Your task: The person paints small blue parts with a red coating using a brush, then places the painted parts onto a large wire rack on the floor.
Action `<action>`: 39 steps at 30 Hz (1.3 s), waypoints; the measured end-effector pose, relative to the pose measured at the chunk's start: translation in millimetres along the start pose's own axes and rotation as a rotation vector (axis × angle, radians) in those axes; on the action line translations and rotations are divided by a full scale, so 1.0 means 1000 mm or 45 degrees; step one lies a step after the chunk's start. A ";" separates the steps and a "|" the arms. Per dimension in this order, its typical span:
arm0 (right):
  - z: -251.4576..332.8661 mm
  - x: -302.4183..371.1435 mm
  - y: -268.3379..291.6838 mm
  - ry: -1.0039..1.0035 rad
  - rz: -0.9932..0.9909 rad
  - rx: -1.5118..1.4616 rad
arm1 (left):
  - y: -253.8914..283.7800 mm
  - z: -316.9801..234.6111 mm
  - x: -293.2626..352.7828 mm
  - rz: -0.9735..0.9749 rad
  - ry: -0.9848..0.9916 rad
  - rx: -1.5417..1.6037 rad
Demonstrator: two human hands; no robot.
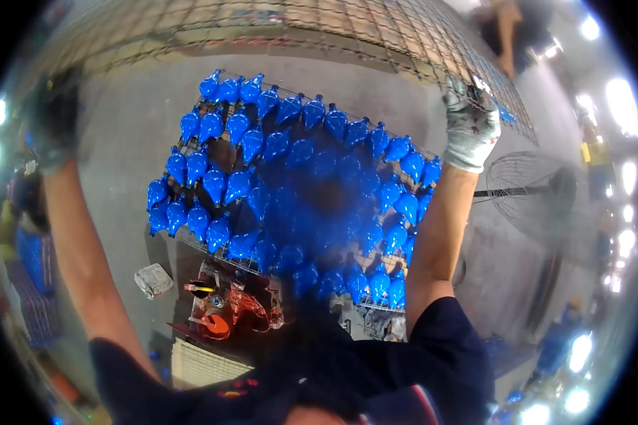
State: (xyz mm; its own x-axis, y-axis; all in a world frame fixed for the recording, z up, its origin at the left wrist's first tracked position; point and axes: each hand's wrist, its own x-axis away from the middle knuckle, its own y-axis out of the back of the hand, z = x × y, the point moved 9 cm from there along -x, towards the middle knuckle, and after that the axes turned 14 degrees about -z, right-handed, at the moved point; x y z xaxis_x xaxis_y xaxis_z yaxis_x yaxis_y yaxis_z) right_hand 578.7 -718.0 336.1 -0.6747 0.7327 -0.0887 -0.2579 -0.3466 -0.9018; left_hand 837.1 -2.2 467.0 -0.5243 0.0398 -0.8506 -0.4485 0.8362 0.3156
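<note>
Both my arms are raised, one to each side of a large wire mesh rack [319,21] that spans the upper part of the view. My right hand [473,127], in a whitish, stained glove, is closed round the rack's near edge. At the rack's left end, my left hand [53,124] wears a dark-looking glove; it is closed at the rack's edge, though its fingers are blurred. Below, between my arms, several rows of glossy blue teardrop-shaped pieces [214,185] with dark, narrow ends lie on wire racks [234,265]. A dark smudge hides the middle rows.
A fan with a round wire guard [521,185] stands right of my right forearm. Near my body are a red-stained container with tools [237,304], a whitish block [153,281] and a cream ribbed panel [202,365]. Another person [507,32] is partly visible at the upper right.
</note>
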 end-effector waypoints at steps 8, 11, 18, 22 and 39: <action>-0.017 -0.119 0.087 -0.110 -0.237 0.108 | -0.245 0.129 -0.033 0.190 0.789 1.006; -0.026 -0.162 0.150 -0.181 -0.327 0.136 | -0.345 0.143 -0.003 0.219 1.482 1.676; -0.056 -0.175 0.312 -0.214 -1.087 0.294 | -0.488 0.120 0.124 -0.058 1.948 1.358; -0.107 -0.126 0.286 -0.466 -1.000 0.620 | -0.449 0.165 0.184 0.158 1.699 0.645; -0.124 0.232 0.176 -1.215 0.544 1.621 | 0.137 -0.032 0.647 0.174 2.133 0.168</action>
State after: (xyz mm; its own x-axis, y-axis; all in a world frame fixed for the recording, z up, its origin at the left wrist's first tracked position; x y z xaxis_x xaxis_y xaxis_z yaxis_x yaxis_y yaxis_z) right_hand 462.4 -536.7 104.7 -0.8731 0.0280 0.4867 0.0050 -0.9978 0.0664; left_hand 413.4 120.2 -26.8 -0.7276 -0.4006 0.5569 -0.3244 0.9162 0.2351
